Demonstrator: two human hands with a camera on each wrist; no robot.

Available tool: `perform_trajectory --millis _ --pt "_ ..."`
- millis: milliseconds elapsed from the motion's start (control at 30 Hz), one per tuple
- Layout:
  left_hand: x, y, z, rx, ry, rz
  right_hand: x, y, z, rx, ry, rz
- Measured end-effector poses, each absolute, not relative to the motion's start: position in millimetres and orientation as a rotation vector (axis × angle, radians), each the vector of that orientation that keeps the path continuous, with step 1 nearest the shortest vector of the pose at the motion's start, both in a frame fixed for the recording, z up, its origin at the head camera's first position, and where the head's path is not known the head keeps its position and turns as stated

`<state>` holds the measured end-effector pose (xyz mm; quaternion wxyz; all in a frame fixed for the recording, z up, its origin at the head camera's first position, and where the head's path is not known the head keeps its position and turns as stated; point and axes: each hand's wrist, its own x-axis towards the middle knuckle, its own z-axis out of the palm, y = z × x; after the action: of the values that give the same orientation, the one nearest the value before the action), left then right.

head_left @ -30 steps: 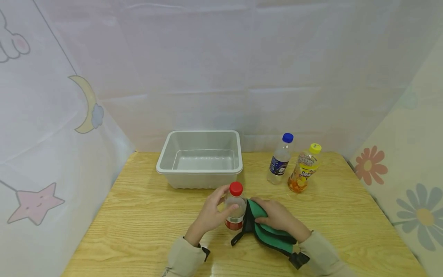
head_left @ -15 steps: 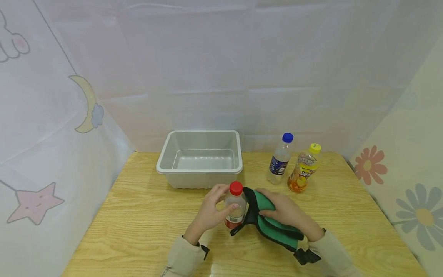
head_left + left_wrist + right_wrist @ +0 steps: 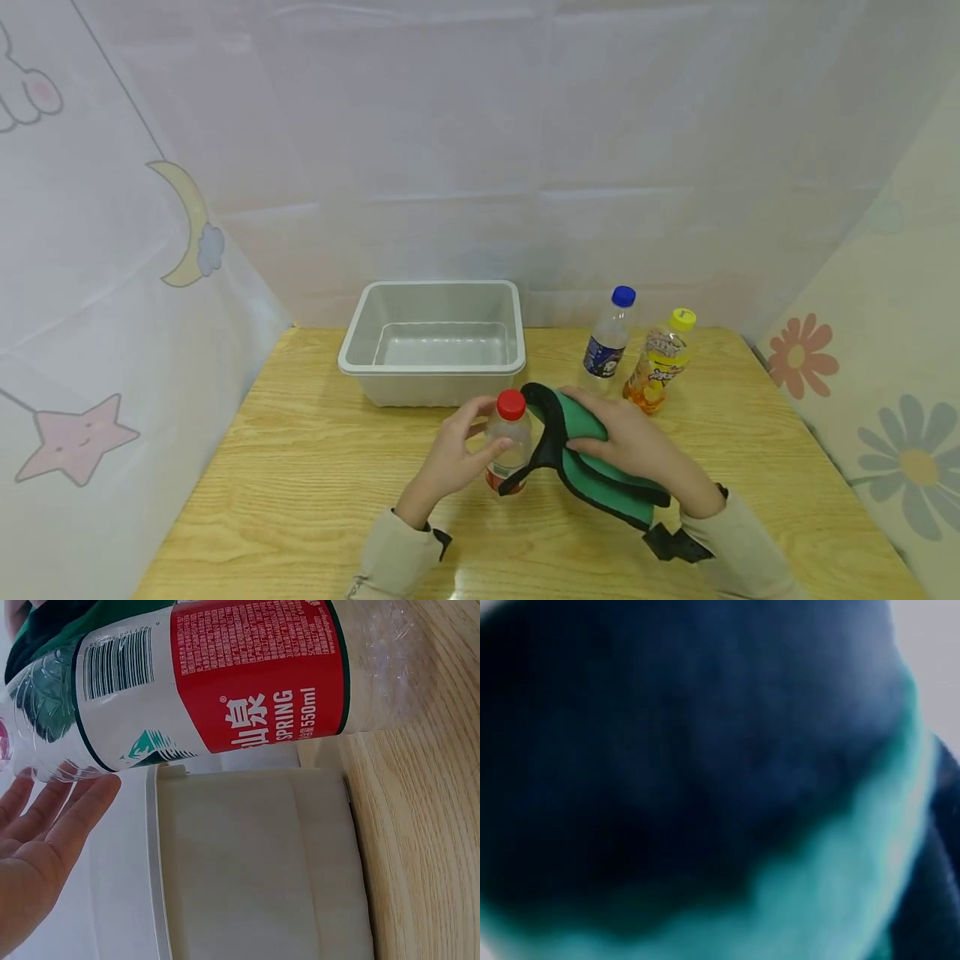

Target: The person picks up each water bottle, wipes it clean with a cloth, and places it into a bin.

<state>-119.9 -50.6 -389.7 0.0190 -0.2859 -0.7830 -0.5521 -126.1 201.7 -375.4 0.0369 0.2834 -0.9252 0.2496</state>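
Your left thumb lies along the near side of the red-capped bottle [image 3: 510, 432] and your fingers curve round its far side, so your left hand [image 3: 452, 457] holds it at the shoulder, palm turned inward. In the left wrist view the fingertips sit against the clear plastic, just above the red-and-white label. Your right hand [image 3: 628, 435] grips the green pouch [image 3: 600, 492], thumb on top and fingers over the far edge, back of the hand up. The pouch slants, its black-trimmed end beside the bottle and its black loop [image 3: 519, 478] crossing in front of the label; your right wrist view is blurred fabric. Both forearms angle inward, the left sleeve [image 3: 396, 552] from below, the right sleeve [image 3: 741, 546] from lower right. The bottle stands upright on the wooden table [image 3: 300, 467], just in front of the grey bin [image 3: 438, 390]. Farther right stand the blue-capped bottle [image 3: 606, 343] and yellow-capped bottle [image 3: 660, 368].
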Motion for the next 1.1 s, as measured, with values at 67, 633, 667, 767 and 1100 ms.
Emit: perform_trajectory --millis 67,633,667,767,1100 --pt "-120.5 -50.8 -390.3 -0.897 -2.420 -1.711 -125.3 200.5 -372.1 0.872 -2.836 0.776" --pt "-119.5 -52.5 -388.6 -0.935 -2.343 -1.609 -121.5 190.5 -365.7 0.977 -2.831 0.775" --pt "-119.4 -52.6 -388.2 -0.939 -2.343 -1.605 -121.5 190.0 -366.1 0.977 -2.829 0.772" --pt "-119.5 -52.6 -387.7 -0.948 -2.330 -1.604 -121.2 188.3 -368.1 0.974 -2.819 0.756" --pt "-120.8 -52.4 -390.9 -0.956 -2.294 -1.629 -119.2 182.3 -379.6 0.957 -2.807 0.803"
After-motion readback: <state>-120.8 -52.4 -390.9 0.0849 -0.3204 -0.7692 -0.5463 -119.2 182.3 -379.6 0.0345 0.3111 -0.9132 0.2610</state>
